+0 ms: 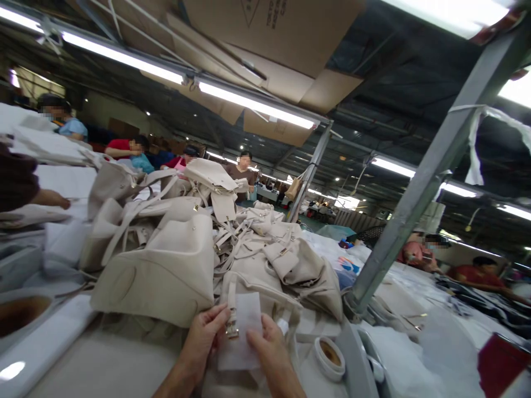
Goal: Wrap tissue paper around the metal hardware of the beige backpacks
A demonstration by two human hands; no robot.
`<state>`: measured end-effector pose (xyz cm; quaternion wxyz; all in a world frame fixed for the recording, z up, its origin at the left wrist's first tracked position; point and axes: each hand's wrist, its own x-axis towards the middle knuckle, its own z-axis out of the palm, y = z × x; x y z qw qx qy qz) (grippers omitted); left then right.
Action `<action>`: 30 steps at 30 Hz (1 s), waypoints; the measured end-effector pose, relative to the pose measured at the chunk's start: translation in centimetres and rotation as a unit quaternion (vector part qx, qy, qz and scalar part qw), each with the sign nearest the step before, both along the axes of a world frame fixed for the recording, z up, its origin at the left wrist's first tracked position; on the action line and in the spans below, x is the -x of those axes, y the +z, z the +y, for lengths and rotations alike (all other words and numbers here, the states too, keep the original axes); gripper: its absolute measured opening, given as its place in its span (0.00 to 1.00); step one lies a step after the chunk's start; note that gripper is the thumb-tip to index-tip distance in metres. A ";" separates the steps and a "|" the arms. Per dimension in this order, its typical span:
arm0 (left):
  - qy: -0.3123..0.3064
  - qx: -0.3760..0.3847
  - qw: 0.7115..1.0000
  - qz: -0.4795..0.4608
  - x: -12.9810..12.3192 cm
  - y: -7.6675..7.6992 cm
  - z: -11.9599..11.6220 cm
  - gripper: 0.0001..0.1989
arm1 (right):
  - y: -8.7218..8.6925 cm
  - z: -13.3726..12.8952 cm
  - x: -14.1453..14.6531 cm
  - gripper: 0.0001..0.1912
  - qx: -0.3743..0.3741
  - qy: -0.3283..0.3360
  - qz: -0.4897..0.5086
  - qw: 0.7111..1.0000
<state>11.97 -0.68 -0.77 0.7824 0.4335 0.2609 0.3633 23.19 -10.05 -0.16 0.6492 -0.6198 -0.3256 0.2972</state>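
Observation:
At the lower middle of the head view, my left hand (203, 336) pinches a beige bag strap (232, 292) beside its metal buckle (232, 331). My right hand (271, 351) is closed on the right edge of a small white sheet (248, 312), thumb on top. The sheet lies behind the buckle, over a beige bag (265, 290). The fingers under the sheet are hidden. Left of my hands stands a larger beige bag (166, 271), its side facing me.
More beige bags and straps (257, 237) pile up ahead. A tape roll (329, 358) lies right of my hands, beside a grey bin (352, 354). A slanted metal post (418, 188) rises at the right. A co-worker's hand (52, 199) reaches in at the left.

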 end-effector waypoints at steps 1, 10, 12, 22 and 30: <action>-0.001 -0.005 1.000 0.008 0.0 0.1 0.0 0.38 | 0.4 0.3 0.5 0.15 -0.001 0.007 0.018 1.000; -0.063 -0.049 0.996 0.033 -0.1 -0.8 0.6 0.43 | 1.0 0.9 2.0 0.15 -0.020 0.041 0.114 0.992; -0.078 -0.038 0.996 0.005 -0.3 -1.1 0.6 0.44 | 1.0 0.9 1.8 0.15 -0.020 0.050 0.125 0.991; -0.085 -0.003 0.995 -0.054 0.7 -1.2 -0.5 0.32 | 0.1 1.6 1.6 0.22 -0.003 0.050 0.213 0.976; 0.025 -0.028 0.998 0.045 0.8 -1.9 -1.6 0.24 | -1.4 1.6 2.3 0.14 -0.043 0.074 0.209 0.974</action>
